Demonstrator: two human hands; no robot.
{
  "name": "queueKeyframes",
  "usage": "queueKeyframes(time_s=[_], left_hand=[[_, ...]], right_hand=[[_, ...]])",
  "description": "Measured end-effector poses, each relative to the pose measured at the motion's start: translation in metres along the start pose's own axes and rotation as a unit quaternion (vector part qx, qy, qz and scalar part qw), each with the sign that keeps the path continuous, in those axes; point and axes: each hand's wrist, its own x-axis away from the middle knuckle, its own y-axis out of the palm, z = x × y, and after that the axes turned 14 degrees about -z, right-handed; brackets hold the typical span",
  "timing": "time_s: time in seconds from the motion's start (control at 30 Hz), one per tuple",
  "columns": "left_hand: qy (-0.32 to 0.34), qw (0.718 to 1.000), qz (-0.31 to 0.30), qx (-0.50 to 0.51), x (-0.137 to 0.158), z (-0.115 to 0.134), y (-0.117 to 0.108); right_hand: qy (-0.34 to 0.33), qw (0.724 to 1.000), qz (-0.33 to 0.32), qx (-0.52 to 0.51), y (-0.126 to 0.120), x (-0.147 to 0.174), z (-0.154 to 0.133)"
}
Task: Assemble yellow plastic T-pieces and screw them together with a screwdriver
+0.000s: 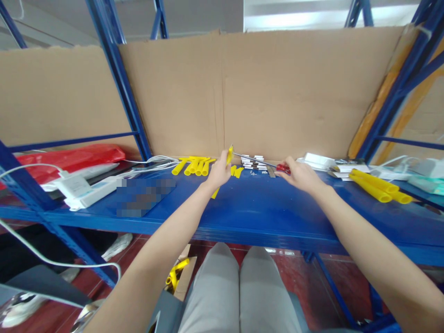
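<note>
My left hand (219, 170) is closed around a yellow plastic piece (229, 155) that sticks up above the fingers, with a yellow end (215, 193) showing below the hand. My right hand (300, 174) grips the red handle of a screwdriver (283, 169). Its long metal shaft points left, and the tip meets or lies very near the upper part of the yellow piece. Behind the shaft lie several small white pieces (247, 162) in rows. Small yellow parts (237, 171) rest just right of my left hand. Tiny metal bits (254, 173) are scattered below the white pieces.
Several yellow tubes (192, 166) lie at the shelf's back left, and more yellow tubes (376, 185) at the right. White cables (157, 161), a white power strip (97, 192) and a red bag (72, 157) occupy the left. Cardboard (287, 92) walls the back. Below stands a box (185, 280) holding yellow parts.
</note>
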Motion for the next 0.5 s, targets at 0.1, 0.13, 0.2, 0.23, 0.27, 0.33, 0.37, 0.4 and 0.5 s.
queueKeyframes(time_s=[0.1,0.13,0.2,0.23,0.27,0.33,0.37,0.4,0.5], left_hand=[[0.008,1.000,-0.001,-0.006,0.0007,0.0007,0.0003],[0.010,1.000,-0.002,-0.006,0.0007,0.0007,0.0004],[0.014,1.000,-0.001,-0.003,0.0005,-0.0001,0.0008],[0.016,1.000,0.000,-0.001,0.0003,-0.0008,0.0009],[0.017,1.000,0.000,0.001,0.0001,-0.0016,0.0011],[0.012,1.000,-0.004,0.001,-0.0005,-0.0031,0.0012],[0.008,1.000,-0.008,0.001,-0.0007,-0.0035,0.0012],[0.005,1.000,-0.011,0.000,-0.0009,-0.0037,0.0013],[0.013,1.000,-0.013,0.002,-0.0012,-0.0037,0.0016]], right_hand=[[0.000,1.000,0.012,0.019,-0.0005,0.0007,0.0019],[-0.004,1.000,0.014,0.023,-0.0010,0.0010,0.0018],[-0.014,1.000,0.011,0.023,-0.0018,0.0012,0.0008],[-0.017,1.000,0.007,0.019,-0.0019,0.0012,0.0002],[-0.020,1.000,0.004,0.015,-0.0018,0.0010,-0.0005],[-0.024,1.000,-0.001,0.006,-0.0007,0.0003,-0.0010],[-0.022,1.000,-0.001,0.001,0.0002,-0.0001,-0.0008],[-0.019,1.000,0.000,-0.004,0.0011,-0.0005,-0.0003],[0.000,1.000,0.006,-0.010,0.0028,-0.0008,0.0019]])
